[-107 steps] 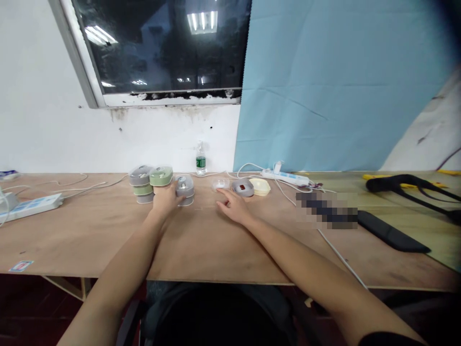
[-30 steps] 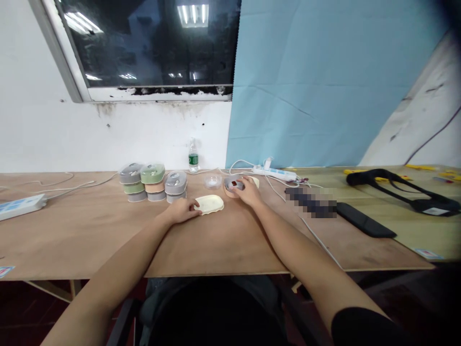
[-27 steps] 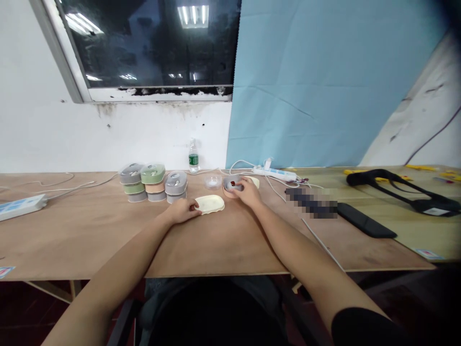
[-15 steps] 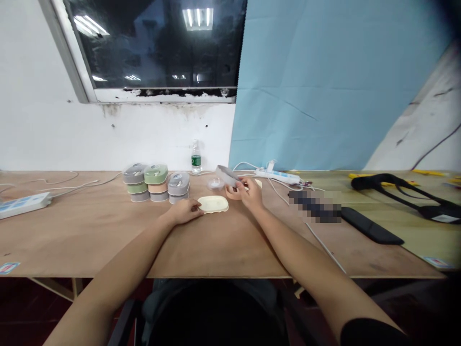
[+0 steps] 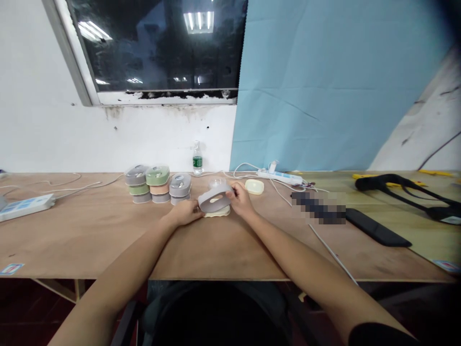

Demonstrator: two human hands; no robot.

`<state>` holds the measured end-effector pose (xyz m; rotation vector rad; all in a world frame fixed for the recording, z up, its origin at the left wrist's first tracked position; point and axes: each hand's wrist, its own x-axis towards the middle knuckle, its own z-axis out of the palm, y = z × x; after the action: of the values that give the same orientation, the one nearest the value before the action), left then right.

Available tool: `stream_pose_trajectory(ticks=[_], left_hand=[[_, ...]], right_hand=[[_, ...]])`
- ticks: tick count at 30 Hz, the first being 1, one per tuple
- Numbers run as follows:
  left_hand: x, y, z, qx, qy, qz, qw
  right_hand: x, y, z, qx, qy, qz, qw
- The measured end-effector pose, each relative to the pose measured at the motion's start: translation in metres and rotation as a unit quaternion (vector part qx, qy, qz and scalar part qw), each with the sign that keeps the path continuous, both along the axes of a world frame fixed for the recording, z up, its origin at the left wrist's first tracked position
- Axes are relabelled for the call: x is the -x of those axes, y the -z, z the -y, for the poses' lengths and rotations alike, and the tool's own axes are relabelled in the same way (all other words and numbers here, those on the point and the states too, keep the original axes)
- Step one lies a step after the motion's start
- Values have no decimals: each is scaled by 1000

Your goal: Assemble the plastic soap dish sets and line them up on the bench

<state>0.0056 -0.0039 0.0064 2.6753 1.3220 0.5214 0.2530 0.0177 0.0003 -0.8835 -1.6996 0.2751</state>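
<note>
My right hand (image 5: 242,199) pinches the right end of a grey oval ring (image 5: 215,198), open in the middle and tilted up on that side. Below the ring lies a cream oval tray (image 5: 217,213) with a wavy front edge, mostly covered by it. My left hand (image 5: 186,212) rests on the table, its fingers closed at the tray's left edge, close against the ring's lower end. Just behind the ring is a clear plastic piece (image 5: 217,183). A small cream container (image 5: 254,187) sits beyond my right hand.
Stacked oval lunch boxes (image 5: 159,184) in grey, green and peach stand left of my hands. A water bottle (image 5: 197,158) is by the wall. White power strips (image 5: 281,177) with cables lie at both sides. A black flat case (image 5: 378,227) and black strapped object (image 5: 391,185) are at right.
My right hand has brought the grey ring left and down over the cream tray. The small cream container behind it now shows fully. My left hand stays at the tray's left edge.
</note>
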Motion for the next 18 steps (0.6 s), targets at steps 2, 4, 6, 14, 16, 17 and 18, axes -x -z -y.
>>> stream_pose_trajectory(ticks=[2,4,6,14,16,17,18], left_hand=[[0,-1,1,0,-2,4,1000],[1,-2,1,-7,-6,6,1000],[2,-3,2,-19,-14,17,1000],[5,-9,6,-18,-21,113,993],[5,-10,7,-16,-12,131,991],[5,-10,7,-18,-12,139,990],[5,-10,8,-20,-14,145,989]], right_hand=[[1,1,-3,61,-19,-34,997],[1,2,-4,138,-52,-67,987],[1,1,-4,193,-69,-88,975],[-12,-10,-3,270,-9,-22,963],[-13,-8,-4,314,-18,9,949],[-14,-7,-5,338,-22,25,941],[-13,-6,-5,359,-22,42,932]])
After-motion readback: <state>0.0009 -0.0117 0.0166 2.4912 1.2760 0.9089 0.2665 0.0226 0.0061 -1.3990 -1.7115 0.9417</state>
